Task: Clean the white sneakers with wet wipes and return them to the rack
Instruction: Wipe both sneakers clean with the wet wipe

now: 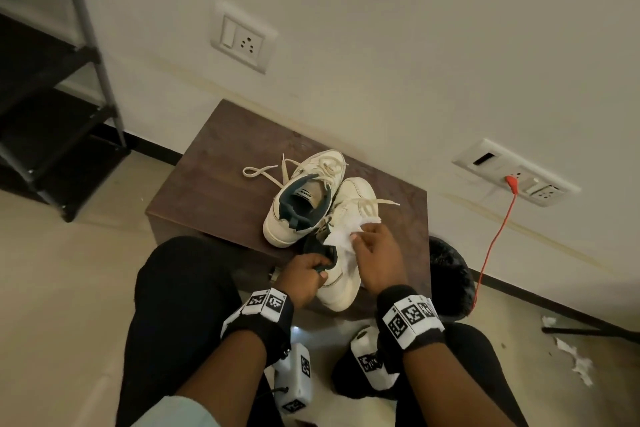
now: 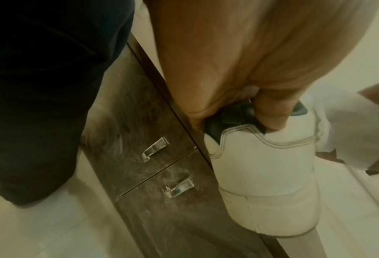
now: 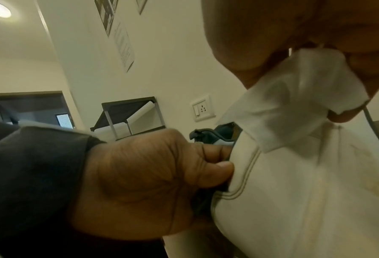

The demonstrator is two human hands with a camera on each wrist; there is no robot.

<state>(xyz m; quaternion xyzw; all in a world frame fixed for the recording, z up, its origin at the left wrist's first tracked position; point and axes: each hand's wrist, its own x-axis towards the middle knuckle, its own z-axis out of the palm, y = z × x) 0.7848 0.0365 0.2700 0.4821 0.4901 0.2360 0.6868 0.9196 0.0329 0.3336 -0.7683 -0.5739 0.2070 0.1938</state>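
Two white sneakers with dark collars lie on a low brown cabinet [image 1: 214,184]. The far sneaker [image 1: 298,204] rests untouched, its laces spilled to the left. My left hand [image 1: 304,274] grips the near sneaker [image 1: 341,288] by its dark heel collar; the left wrist view shows its fingers curled over the heel [image 2: 263,157]. My right hand [image 1: 374,250] pinches a crumpled white wet wipe [image 1: 341,236] and holds it against the shoe's side. In the right wrist view the wipe [image 3: 294,97] hangs from the fingers onto the white upper [image 3: 305,192].
A black shoe rack [image 1: 59,87] stands at the far left against the wall. A black bin [image 1: 450,274] sits right of the cabinet, with used wipes [image 1: 575,357] on the floor beyond. An orange cable [image 1: 495,239] hangs from a wall socket. The cabinet front has two drawer handles [image 2: 155,148].
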